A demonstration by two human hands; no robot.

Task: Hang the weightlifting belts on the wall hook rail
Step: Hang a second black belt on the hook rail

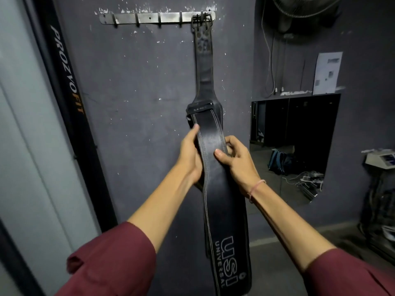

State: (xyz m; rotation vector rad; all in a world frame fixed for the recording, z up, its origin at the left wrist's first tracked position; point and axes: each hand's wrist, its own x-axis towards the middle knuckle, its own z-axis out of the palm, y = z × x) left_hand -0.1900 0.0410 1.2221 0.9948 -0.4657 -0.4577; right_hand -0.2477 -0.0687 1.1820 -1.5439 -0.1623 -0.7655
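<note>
Both hands, left hand (189,154) and right hand (237,161), are pinching the belt (215,167) mid-frame, so I'd be lifting its buckle end toward a free hook on the rail (149,18) up top

The black leather belt (222,210) carries a logo in outlined pale letters on its wide lower part: "USI" in large characters, with "UNIVERSAL" in smaller capitals beside it, both running lengthwise along the strap. A small emblem sits beside the logo, too small to read. The black frame strip (70,92) at left bears "PROZVOFIT", with "PROZVO" in white and "FIT" in orange. The paper sheet (327,72) on the wall has print, blurred beyond reading.
</note>
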